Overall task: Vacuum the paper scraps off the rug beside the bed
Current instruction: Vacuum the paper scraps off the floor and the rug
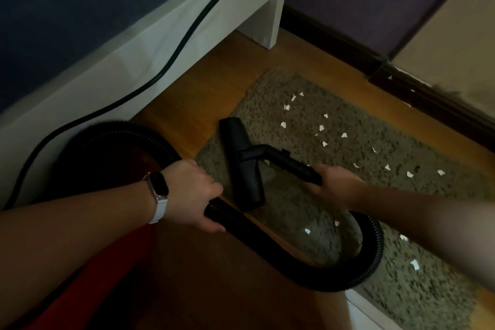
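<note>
A shaggy grey-brown rug (334,190) lies on the wooden floor beside the white bed frame (112,69). Several white paper scraps (321,128) are scattered over it, mostly to the right of the vacuum's black floor nozzle (242,166), which rests on the rug's near-left edge. My right hand (336,186) is shut on the black wand just behind the nozzle. My left hand (194,194), with a watch on its wrist, grips the ribbed black hose (270,245), which loops under my right arm.
A red vacuum body (107,169) sits on the floor at the left by the bed. A black power cable (187,32) runs up over the bed frame. A dark skirting board (375,59) and wall bound the far side. A white edge (367,311) shows at the bottom right.
</note>
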A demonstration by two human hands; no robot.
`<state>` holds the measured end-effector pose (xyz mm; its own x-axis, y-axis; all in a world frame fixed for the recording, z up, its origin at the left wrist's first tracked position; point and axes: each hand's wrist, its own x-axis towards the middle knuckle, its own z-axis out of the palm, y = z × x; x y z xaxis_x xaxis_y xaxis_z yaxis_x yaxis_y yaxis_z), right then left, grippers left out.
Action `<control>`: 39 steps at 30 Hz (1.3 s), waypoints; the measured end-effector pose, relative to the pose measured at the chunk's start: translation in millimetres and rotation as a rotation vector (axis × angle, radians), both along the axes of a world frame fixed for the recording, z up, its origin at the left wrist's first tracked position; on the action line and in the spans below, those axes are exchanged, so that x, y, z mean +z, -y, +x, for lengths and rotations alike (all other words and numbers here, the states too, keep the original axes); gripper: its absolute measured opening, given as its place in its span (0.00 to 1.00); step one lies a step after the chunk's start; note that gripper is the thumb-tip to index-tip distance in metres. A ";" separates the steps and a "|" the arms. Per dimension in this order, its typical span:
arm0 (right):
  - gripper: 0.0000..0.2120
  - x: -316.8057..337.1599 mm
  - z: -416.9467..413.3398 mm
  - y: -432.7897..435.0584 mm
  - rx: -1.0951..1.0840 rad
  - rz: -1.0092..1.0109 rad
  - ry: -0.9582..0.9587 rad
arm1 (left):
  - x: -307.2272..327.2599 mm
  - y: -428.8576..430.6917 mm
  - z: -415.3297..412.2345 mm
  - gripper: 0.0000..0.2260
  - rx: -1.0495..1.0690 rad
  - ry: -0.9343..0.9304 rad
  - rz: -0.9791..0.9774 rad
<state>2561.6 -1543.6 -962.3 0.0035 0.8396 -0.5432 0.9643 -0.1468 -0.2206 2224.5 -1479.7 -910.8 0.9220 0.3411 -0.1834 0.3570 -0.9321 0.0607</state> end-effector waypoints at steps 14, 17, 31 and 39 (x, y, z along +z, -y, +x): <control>0.15 -3.1 -5.2 -8.1 0.108 0.003 -0.063 | 7.0 0.5 10.2 0.25 0.107 -0.056 -0.001; 0.15 2.1 3.4 -4.7 0.082 0.004 -0.056 | 19.4 -4.7 23.5 0.25 0.157 -0.157 -0.010; 0.07 14.0 99.6 35.8 -0.187 -0.039 -0.094 | 11.5 -42.4 77.5 0.25 0.190 -0.413 0.025; 0.11 19.1 84.0 14.3 -0.130 0.004 -0.094 | 2.1 -32.1 68.4 0.29 0.122 -0.351 0.068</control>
